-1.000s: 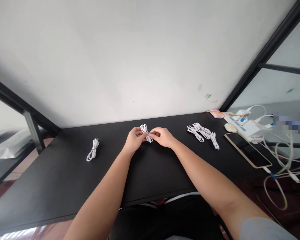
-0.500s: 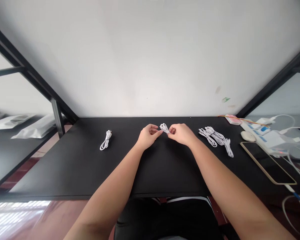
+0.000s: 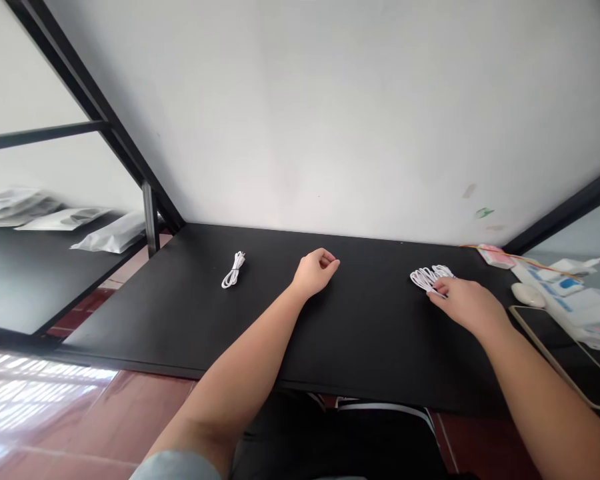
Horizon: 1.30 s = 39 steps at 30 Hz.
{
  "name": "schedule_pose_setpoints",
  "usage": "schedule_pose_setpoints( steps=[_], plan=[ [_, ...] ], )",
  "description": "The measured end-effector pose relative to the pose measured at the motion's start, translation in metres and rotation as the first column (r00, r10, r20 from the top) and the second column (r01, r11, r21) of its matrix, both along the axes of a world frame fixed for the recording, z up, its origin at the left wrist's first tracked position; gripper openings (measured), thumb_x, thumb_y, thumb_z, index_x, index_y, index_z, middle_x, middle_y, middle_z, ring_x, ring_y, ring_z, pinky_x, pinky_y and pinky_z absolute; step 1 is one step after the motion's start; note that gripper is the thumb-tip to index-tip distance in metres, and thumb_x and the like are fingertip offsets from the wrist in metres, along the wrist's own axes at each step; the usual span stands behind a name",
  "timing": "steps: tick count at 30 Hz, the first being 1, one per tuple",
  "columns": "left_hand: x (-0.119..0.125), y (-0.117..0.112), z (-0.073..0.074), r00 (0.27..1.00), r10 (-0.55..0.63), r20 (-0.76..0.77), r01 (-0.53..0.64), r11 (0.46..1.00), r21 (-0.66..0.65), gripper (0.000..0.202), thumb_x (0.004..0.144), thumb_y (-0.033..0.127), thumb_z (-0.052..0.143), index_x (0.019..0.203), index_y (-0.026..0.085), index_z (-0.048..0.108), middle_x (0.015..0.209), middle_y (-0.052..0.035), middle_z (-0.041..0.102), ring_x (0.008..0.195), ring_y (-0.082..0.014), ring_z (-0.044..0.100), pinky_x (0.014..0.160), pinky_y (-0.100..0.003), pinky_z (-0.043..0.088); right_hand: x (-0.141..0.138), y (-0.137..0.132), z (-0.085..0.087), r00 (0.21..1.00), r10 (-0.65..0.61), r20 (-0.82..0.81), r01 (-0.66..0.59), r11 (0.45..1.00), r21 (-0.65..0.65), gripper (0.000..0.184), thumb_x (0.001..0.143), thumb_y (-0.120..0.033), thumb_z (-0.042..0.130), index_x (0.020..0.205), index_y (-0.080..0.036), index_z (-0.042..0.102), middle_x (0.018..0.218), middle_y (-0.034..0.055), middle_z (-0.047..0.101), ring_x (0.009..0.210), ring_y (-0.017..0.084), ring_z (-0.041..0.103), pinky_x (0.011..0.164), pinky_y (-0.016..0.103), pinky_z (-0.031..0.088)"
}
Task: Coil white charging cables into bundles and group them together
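Our right hand (image 3: 464,301) rests its fingertips on the cable pile (image 3: 429,277); whether it grips, we cannot tell. Our left hand (image 3: 314,272), loosely curled and empty, sits well left of that pile.

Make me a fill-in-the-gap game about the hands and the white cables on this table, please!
1. The right hand rests on a pile of white ____.
2. The table is ____ in colour.
3. The left hand is loosely curled and holds ____.
4. One bundled cable lies alone on the ____ side of the left hand.

Missing words: cables; black; nothing; left
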<state>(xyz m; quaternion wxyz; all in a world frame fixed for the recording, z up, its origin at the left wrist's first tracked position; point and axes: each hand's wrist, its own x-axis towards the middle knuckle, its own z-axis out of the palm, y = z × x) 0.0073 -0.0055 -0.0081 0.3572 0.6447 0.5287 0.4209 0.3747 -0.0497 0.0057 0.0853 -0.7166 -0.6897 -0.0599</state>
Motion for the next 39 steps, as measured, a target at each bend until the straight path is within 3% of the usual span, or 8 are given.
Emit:
schedule_pose_setpoints(
  steps=[4, 12, 16, 19, 23, 28, 36, 39],
  plan=[
    [-0.003, -0.004, 0.018, 0.998, 0.040, -0.038, -0.038, 0.998, 0.042, 0.019, 0.087, 0.039, 0.066, 0.083, 0.020, 0.065, 0.077, -0.0044, 0.070, 0.069, -0.0165, 0.064, 0.066, -0.029, 0.049, -0.023, -0.010, 0.013, 0.998, 0.007, 0.070, -0.009, 0.999, 0.035, 0.037, 0.086, -0.044, 0.058, 0.112, -0.021, 0.069, 0.106, 0.0102, 0.076, 0.086, 0.029, 0.070, 0.064, 0.036, 0.045],
    [-0.056, -0.015, 0.068, 0.878, 0.180, -0.443, -0.082, 0.969, 0.232, 0.020, 0.074, 0.033, 0.077, 0.082, 0.020, 0.065, 0.091, -0.0118, 0.069, 0.097, -0.0312, 0.063, 0.095, -0.042, 0.047, -0.085, -0.010, 0.022, 0.966, 0.252, -0.050, -0.243, 0.960, 0.142, 0.027, 0.092, -0.040, 0.053, 0.104, -0.022, 0.069, 0.103, 0.0074, 0.075, 0.090, 0.024, 0.069, 0.071, 0.035, 0.047],
    [-0.117, -0.017, 0.069, 0.558, 0.372, -0.741, -0.306, 0.923, 0.233, 0.035, 0.086, 0.043, 0.062, 0.105, 0.014, 0.064, 0.112, -0.0219, 0.067, 0.114, -0.0383, 0.060, 0.100, -0.047, 0.046, -0.111, -0.003, 0.023, 0.948, 0.296, -0.117, -0.288, 0.954, 0.084, 0.022, 0.092, -0.037, 0.056, 0.102, -0.023, 0.069, 0.105, 0.0051, 0.074, 0.089, 0.022, 0.070, 0.071, 0.033, 0.047],
    [-0.159, -0.020, 0.061, 0.404, 0.319, -0.857, -0.512, 0.856, 0.078, 0.053, 0.085, 0.053, 0.058, 0.113, 0.008, 0.062, 0.121, -0.0296, 0.064, 0.112, -0.0439, 0.062, 0.092, -0.050, 0.049, -0.129, 0.001, 0.026, 0.931, 0.330, -0.153, -0.326, 0.944, 0.052, 0.020, 0.093, -0.036, 0.057, 0.101, -0.023, 0.070, 0.104, 0.0043, 0.074, 0.091, 0.022, 0.069, 0.071, 0.032, 0.046],
    [-0.191, -0.020, 0.044, 0.454, 0.156, -0.877, -0.533, 0.836, -0.128, 0.047, 0.079, 0.060, 0.059, 0.092, 0.016, 0.068, 0.100, -0.0200, 0.074, 0.096, -0.0398, 0.069, 0.076, -0.042, 0.051, -0.149, 0.008, 0.030, 0.908, 0.363, -0.209, -0.368, 0.930, 0.016, 0.019, 0.092, -0.034, 0.058, 0.102, -0.023, 0.070, 0.105, 0.0054, 0.074, 0.091, 0.022, 0.068, 0.070, 0.032, 0.043],
    [-0.186, -0.013, 0.034, 0.518, 0.165, -0.840, -0.465, 0.878, -0.115, 0.029, 0.075, 0.049, 0.063, 0.070, 0.021, 0.066, 0.078, -0.0114, 0.075, 0.081, -0.0328, 0.070, 0.065, -0.034, 0.046, -0.166, 0.015, 0.030, 0.859, 0.407, -0.311, -0.419, 0.907, 0.028, 0.017, 0.091, -0.033, 0.060, 0.099, -0.023, 0.071, 0.102, 0.0057, 0.074, 0.089, 0.022, 0.067, 0.069, 0.032, 0.042],
    [-0.104, -0.006, 0.036, 0.930, 0.096, -0.354, -0.182, 0.959, -0.218, 0.031, 0.076, 0.050, 0.071, 0.070, 0.020, 0.064, 0.060, -0.0029, 0.070, 0.053, -0.0182, 0.064, 0.053, -0.027, 0.046, -0.171, 0.016, 0.008, 0.653, 0.474, -0.590, -0.508, 0.853, 0.123, 0.017, 0.091, -0.032, 0.062, 0.100, -0.023, 0.072, 0.097, 0.0038, 0.073, 0.068, 0.013, 0.058, 0.068, 0.029, 0.044],
    [-0.065, -0.003, 0.036, 0.997, -0.001, -0.083, -0.020, 0.968, -0.252, 0.034, 0.074, 0.048, 0.077, 0.073, 0.018, 0.061, 0.063, -0.0043, 0.070, 0.054, -0.0174, 0.065, 0.053, -0.028, 0.050, -0.169, 0.016, 0.003, 0.559, 0.458, -0.691, -0.495, 0.853, 0.165, 0.020, 0.091, -0.034, 0.062, 0.104, -0.022, 0.074, 0.096, 0.0033, 0.073, 0.061, 0.011, 0.054, 0.066, 0.029, 0.046]
  ],
)
